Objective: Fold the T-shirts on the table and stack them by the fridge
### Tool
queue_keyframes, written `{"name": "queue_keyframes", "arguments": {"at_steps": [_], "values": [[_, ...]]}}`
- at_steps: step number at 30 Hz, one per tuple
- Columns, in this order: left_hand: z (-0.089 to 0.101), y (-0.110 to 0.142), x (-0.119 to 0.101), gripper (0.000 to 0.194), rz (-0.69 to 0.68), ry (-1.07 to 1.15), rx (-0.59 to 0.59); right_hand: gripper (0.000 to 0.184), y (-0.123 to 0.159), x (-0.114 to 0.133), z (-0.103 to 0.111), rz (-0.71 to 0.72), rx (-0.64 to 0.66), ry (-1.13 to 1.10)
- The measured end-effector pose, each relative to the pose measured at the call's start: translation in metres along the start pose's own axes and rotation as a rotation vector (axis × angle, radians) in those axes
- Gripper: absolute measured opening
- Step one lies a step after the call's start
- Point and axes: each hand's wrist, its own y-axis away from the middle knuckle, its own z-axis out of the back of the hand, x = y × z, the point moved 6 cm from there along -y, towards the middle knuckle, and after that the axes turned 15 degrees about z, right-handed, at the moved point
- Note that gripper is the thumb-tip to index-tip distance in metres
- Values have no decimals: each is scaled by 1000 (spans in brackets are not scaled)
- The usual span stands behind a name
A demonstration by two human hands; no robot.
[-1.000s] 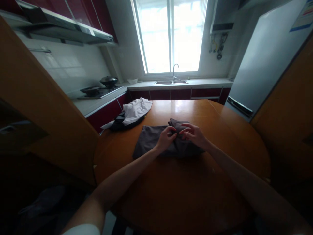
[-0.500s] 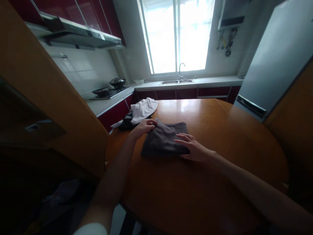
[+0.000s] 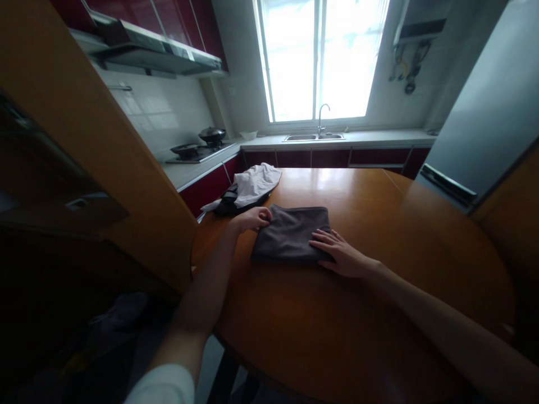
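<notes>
A dark grey folded garment (image 3: 290,233) lies on the wooden table (image 3: 357,314) in front of me; its exact kind does not show. At its upper left edge, my left hand (image 3: 252,217) is closed, thumb and fingers pinching the cloth. My right hand (image 3: 343,255) rests flat on the lower right part of the garment, fingers spread and holding nothing. Beyond my left hand, a loose heap of clothes lies at the table's left edge, a whitish garment (image 3: 257,182) on top of a black one (image 3: 225,206).
The rounded table reaches toward a counter with a sink (image 3: 314,137) beneath a window. On the left are a stove with pans (image 3: 213,134) and a wooden panel (image 3: 138,168). A fridge (image 3: 475,112) stands at the right.
My right hand has come down flat onto the garment. My left hand has closed on its edge, and the cloth lies flatter and squarer. The view has shifted slightly left.
</notes>
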Motion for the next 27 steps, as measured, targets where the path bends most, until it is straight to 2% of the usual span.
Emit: {"name": "queue_keyframes", "arguments": {"at_steps": [3, 6, 10, 16, 19, 25, 27], "values": [[-4, -5, 6, 31, 50, -76, -3, 62, 2, -4, -7, 0, 35, -1], [-2, -3, 5, 31, 24, -74, -13, 64, 4, -7, -10, 7, 35, -2], [3, 2, 1, 32, -11, -53, -25, 68, 5, -8, -11, 35, 29, -15], [1, 0, 7, 30, 62, -135, -31, 71, 4, -7, -10, 37, 29, -36], [2, 0, 6, 30, 40, -137, -32, 72, 3, -5, -8, 43, 27, -39], [2, -2, 10, 27, 49, -167, -32, 73, 2, 1, -9, 29, 88, -15], [4, -4, 11, 25, 52, -248, -83, 74, 1, 3, -9, 15, 102, -8]]}}
